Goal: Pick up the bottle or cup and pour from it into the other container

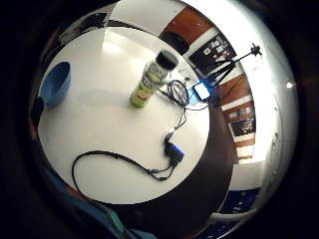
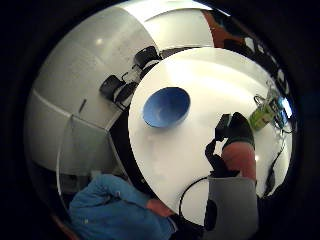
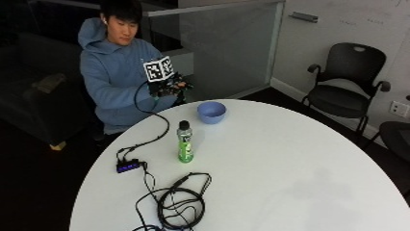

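A green bottle (image 3: 185, 142) with a black cap stands upright on the round white table (image 3: 275, 163), left of centre. A blue bowl (image 3: 211, 111) sits near the table's far edge, in front of the person. My gloved right hand (image 3: 168, 87) is raised in the air above that edge, close to the person's chest, behind and left of the bowl. Its fingers hang relaxed and hold nothing. In the little finger side palm view, the bottle (image 1: 152, 79) and bowl (image 1: 55, 83) lie well apart on the table. The thumb side palm view has the bowl (image 2: 166, 106) near and the bottle (image 2: 262, 114) farther off.
A black cable runs from the hand over the table to a small box with a blue light (image 3: 127, 166). A coil of black cables (image 3: 179, 202) lies at the near edge. Black chairs (image 3: 346, 91) stand beyond the table on the right.
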### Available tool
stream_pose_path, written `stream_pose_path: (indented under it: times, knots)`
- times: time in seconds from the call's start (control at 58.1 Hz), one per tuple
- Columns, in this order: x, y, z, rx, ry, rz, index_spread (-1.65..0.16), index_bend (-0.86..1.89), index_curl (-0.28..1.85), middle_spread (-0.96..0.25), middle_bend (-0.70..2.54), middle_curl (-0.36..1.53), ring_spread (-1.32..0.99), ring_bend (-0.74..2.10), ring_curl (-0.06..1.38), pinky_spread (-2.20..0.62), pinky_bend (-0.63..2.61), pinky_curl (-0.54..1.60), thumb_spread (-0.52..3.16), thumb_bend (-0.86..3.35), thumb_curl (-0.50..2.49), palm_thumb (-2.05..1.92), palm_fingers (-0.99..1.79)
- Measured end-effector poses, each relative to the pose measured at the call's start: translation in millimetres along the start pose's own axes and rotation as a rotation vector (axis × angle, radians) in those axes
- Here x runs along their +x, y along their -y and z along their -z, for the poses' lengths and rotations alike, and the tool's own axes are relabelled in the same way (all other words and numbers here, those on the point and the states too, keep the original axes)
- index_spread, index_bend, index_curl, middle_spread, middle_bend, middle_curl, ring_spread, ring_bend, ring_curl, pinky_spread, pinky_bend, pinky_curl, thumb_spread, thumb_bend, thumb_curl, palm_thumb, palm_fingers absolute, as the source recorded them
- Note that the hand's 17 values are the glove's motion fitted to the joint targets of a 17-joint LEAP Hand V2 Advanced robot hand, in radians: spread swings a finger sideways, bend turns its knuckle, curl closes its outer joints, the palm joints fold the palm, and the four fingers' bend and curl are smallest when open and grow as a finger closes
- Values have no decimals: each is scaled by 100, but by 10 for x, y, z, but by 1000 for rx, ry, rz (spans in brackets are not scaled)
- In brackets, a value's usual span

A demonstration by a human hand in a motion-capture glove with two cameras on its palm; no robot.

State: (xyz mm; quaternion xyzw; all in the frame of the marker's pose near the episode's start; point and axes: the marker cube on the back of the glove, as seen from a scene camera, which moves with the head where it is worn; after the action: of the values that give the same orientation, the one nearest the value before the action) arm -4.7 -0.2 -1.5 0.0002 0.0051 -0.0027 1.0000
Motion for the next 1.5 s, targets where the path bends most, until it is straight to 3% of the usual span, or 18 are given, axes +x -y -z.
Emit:
stream_pose_path:
  times: [0.258, 0.74, 1.256, 1.497]
  knots:
    - [-259, 66, 210, 17, -45, 42, -32, 32, 24, -2, 17, 13, 14, 28, 14, 22, 25, 18, 73, 42, 31, 75, 28]
    - [55, 116, 419, 69, -90, 28, -36, 23, 33, -4, 15, 19, 16, 31, 22, 25, 23, 28, 96, 19, 49, 72, 22]
    - [1204, -176, 444, 198, 272, -153, -36, 16, 32, -3, 17, 23, 16, 37, 26, 25, 25, 32, 104, -3, 49, 64, 18]
    - [1677, -325, 223, 176, 499, -220, -35, 10, 26, 6, 17, 24, 19, 45, 30, 26, 34, 36, 101, -5, 45, 56, 4]
